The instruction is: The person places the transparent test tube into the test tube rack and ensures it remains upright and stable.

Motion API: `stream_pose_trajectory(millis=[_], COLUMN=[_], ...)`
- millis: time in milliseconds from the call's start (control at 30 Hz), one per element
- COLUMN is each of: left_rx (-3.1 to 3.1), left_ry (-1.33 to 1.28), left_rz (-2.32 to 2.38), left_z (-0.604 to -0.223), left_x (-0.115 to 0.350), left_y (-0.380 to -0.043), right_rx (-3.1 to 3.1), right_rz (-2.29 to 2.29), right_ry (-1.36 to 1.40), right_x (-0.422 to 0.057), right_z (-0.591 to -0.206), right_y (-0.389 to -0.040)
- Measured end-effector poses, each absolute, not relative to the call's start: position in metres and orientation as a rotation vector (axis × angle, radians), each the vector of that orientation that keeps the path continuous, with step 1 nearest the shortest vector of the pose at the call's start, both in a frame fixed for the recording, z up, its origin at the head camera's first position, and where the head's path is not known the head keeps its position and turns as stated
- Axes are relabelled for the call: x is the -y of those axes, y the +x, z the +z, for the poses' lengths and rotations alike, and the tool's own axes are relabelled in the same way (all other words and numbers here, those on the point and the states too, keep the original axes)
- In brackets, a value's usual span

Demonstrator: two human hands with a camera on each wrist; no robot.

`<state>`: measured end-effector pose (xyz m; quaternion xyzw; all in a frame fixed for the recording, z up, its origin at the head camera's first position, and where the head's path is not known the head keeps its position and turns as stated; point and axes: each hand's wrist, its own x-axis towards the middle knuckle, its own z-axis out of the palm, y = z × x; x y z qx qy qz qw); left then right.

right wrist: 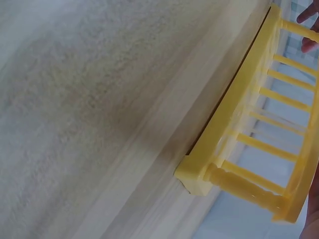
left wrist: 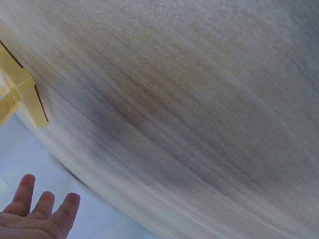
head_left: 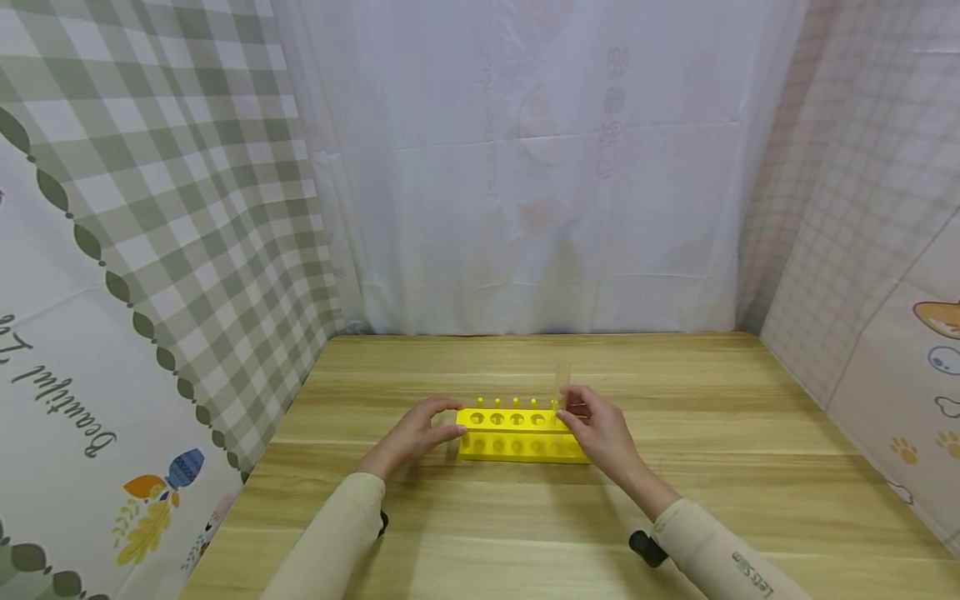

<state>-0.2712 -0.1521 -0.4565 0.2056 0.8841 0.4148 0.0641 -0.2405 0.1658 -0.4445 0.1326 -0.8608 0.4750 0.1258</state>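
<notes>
A yellow test tube rack (head_left: pixel 517 446) stands upright on the wooden table, a row of round holes along its top and short pegs behind them. At its left end my left hand (head_left: pixel 411 433) holds the top board between thumb and index finger; the other fingers stretch out past it in the left wrist view. My right hand (head_left: pixel 600 429) pinches a clear test tube (head_left: pixel 563 379) over the right end of the rack. The tube's lower part (right wrist: pixel 279 121) shows faintly between the rack's posts in the right wrist view.
The wooden table (head_left: pixel 525 525) reaches back to a white curtain (head_left: pixel 540 167). A green checked cloth (head_left: pixel 172 167) hangs along the left side and a pale printed cloth (head_left: pixel 862 317) along the right. Black bands circle both wrists.
</notes>
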Motion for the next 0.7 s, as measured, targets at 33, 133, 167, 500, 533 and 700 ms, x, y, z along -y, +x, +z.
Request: stream_pose_trajectory(millis=[33,133,167,500,533,700], left_rx=[-2.673,-2.679,-2.681,-2.731,-2.744,-2.833], left_ry=[0.618,0.613,0.616,0.662,0.673,0.683], left_rz=[1.251,1.243,1.239,1.126,1.111,1.01], left_z=[-0.457,-0.457,-0.457,-0.456,-0.456,-0.455], left_x=[0.152,0.151,0.151,0.149,0.149,0.151], left_y=[-0.271,-0.272,-0.272,-0.272,-0.271,-0.27], right_rx=[2.513,2.524,2.528,2.583,2.59,2.581], right_rz=[1.383,1.362,1.337,1.079,1.063,1.036], right_ry=[0.384,0.382,0.386,0.404,0.4,0.36], right_x=[-0.166,-0.166,-0.167,-0.174,-0.176,-0.191], right_z=[-0.444,-0.444,-0.443,-0.442,-0.442,-0.44], right_y=[-0.241,-0.241,-0.242,-0.238,-0.237,-0.239])
